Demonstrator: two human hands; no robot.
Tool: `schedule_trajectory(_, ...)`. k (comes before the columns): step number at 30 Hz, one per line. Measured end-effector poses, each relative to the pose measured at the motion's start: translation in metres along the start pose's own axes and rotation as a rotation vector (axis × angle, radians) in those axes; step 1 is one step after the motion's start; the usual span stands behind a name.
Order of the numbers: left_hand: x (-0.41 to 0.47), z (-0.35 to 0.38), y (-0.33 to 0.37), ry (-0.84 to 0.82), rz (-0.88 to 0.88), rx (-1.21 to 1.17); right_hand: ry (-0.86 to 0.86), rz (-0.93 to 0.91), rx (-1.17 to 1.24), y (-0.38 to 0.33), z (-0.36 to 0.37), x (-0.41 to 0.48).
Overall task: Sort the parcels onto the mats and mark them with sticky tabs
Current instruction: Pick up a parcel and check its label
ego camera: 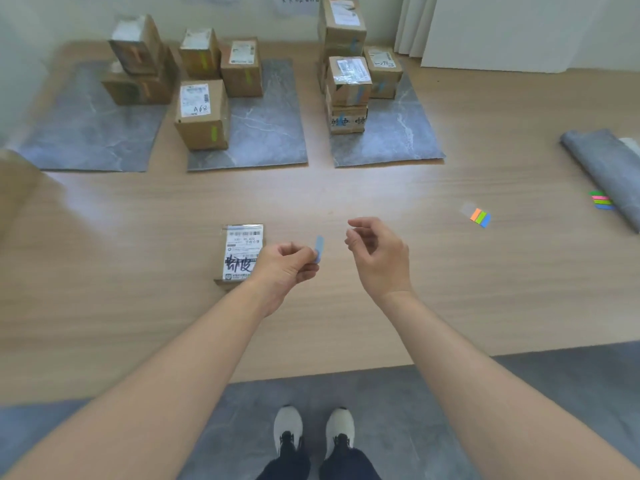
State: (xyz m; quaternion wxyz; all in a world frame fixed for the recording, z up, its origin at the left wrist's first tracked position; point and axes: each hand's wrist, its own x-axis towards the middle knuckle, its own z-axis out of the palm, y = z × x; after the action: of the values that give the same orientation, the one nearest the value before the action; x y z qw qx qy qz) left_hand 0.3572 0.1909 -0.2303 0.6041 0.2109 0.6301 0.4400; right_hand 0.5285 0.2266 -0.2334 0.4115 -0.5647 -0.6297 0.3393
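Left hand pinches blue tab; right hand loosely curled; parcel beside.

Left hand pinching tab, right hand half-curled (fingers loose)

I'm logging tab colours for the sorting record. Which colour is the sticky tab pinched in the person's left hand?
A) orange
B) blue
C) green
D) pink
B: the left hand pinches a blue tab at its fingertips, just right of the labelled parcel.
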Motion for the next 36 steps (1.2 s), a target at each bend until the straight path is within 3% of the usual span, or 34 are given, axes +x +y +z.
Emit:
schedule_trajectory(4, -0.010, -0.042, -0.018, 0.095, 0.056, 0.030, -0.068, -0.034, 0.006, -0.003, 0.041, -0.013)
schedule_trajectory(8, -0.017, -0.080, -0.050, 0.174, 0.115, 0.073, -0.122, -0.205, -0.057, 0.003, 0.081, -0.029)
schedule_trajectory(14, -0.010, -0.122, -0.100, 0.330, 0.130, 0.124, -0.386, -0.351, -0.206, 0.014, 0.129, -0.046)
schedule_trajectory(19, 0.017, -0.134, -0.118, 0.340, 0.147, 0.127, -0.523, -0.417, -0.358, 0.030, 0.155, -0.042)
schedule_trajectory(27, 0.032, -0.143, -0.125, 0.311, 0.144, 0.056, -0.345, -0.437, -0.354, 0.040, 0.173, -0.047)
schedule_trajectory(36, 0.043, -0.144, -0.125, 0.292, 0.097, -0.026, -0.170, -0.473, -0.509, 0.035, 0.192, -0.045)
